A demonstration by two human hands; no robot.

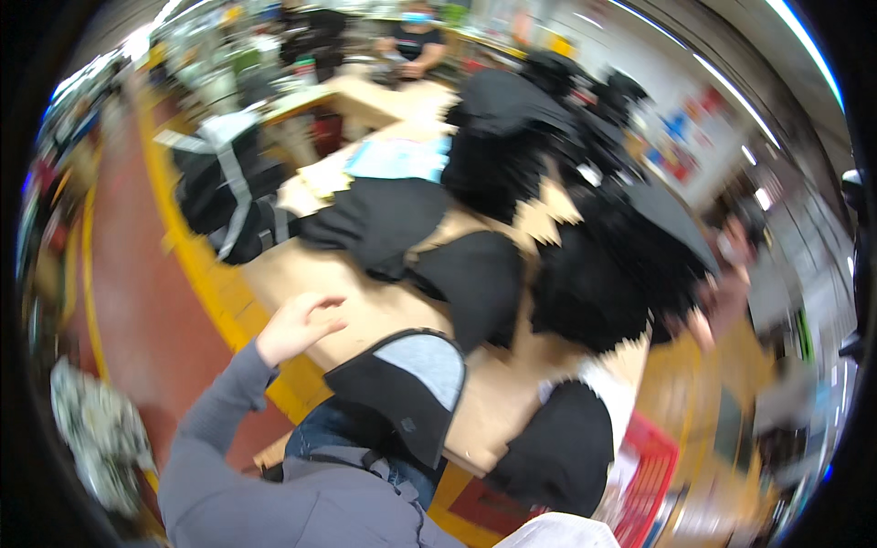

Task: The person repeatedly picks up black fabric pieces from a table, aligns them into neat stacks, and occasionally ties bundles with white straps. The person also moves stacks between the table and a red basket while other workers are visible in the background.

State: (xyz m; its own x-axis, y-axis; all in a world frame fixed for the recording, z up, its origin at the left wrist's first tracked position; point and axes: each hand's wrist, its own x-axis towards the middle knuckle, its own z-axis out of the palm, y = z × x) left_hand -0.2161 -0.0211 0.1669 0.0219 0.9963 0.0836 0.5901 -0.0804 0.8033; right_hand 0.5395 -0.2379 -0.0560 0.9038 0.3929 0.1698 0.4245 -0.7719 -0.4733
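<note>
Head view, one: wide fisheye, upright, worn on the wearer's head. Station: above the near edge of the tabletop [384, 306]. Facing: down and forward across it. Range: near edge close; far side well off. Field: red floor [146, 274] left of the tabletop, ceiling light [736, 100] beyond it.

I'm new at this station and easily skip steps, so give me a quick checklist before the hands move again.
1. Left hand free: ok, open with nothing visible in it.
2. Right hand in sight: not ok, out of view.
3. Black panel with the grey patch fully on the table: not ok, it appears to reach past the near edge.
4. Gap between panel and the nearest black pile: cannot tell, their edges nearly meet in this blurred view.
5. Co-worker's hand clear of the panel: ok, it's off to the right.
</note>
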